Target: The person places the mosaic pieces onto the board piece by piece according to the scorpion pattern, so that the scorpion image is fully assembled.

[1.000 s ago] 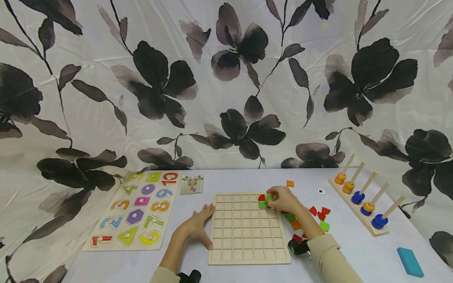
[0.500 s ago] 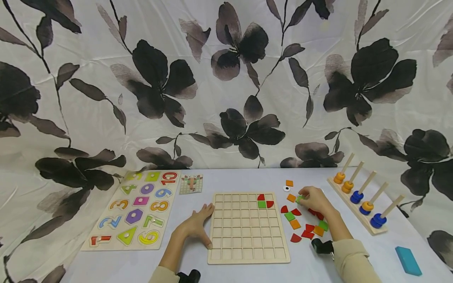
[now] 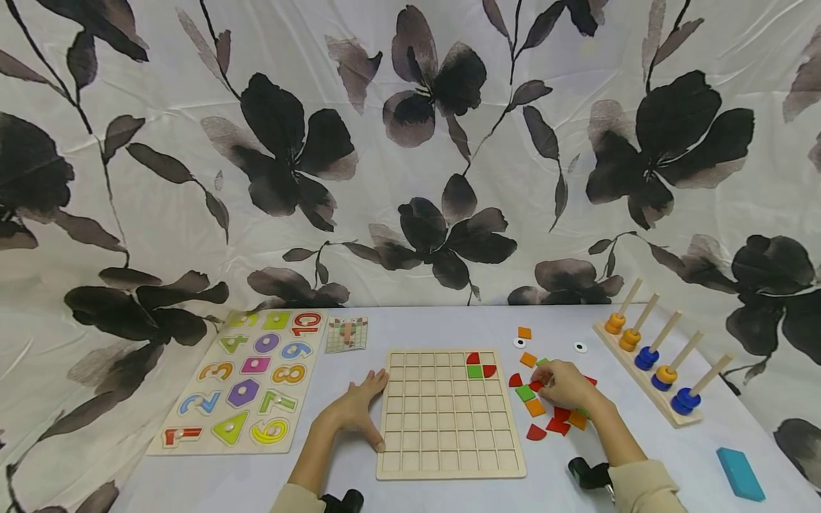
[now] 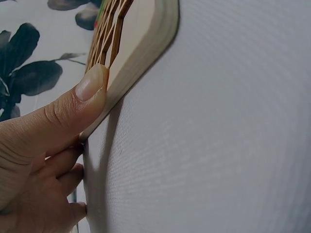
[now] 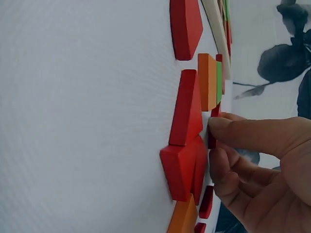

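My left hand (image 3: 355, 405) rests along the left edge of a wooden grid board (image 3: 442, 427), fingers spread and thumb against its rim. In the left wrist view, the thumb (image 4: 90, 92) presses on the board's side. Two red quarter-circle pieces (image 3: 489, 370) and a green square (image 3: 474, 371) sit in the board's upper right cells. Right of the board, my right hand (image 3: 566, 385) pinches a red piece (image 5: 212, 139) between thumb and fingers, low among the loose pieces. A green piece (image 3: 542, 362) lies partly hidden just behind these fingers.
Loose red pieces (image 3: 536, 432), orange squares (image 3: 535, 407) and white discs (image 3: 580, 347) lie right of the board. Farther right stands a peg stand (image 3: 654, 376) with rings, near a blue block (image 3: 740, 474). A number puzzle (image 3: 212, 385) and pattern card (image 3: 347, 334) lie left.
My right hand has carried a green piece from the board to the loose pieces at right and let it go. It then shifted nearer to a red piece. The left hand stayed still.
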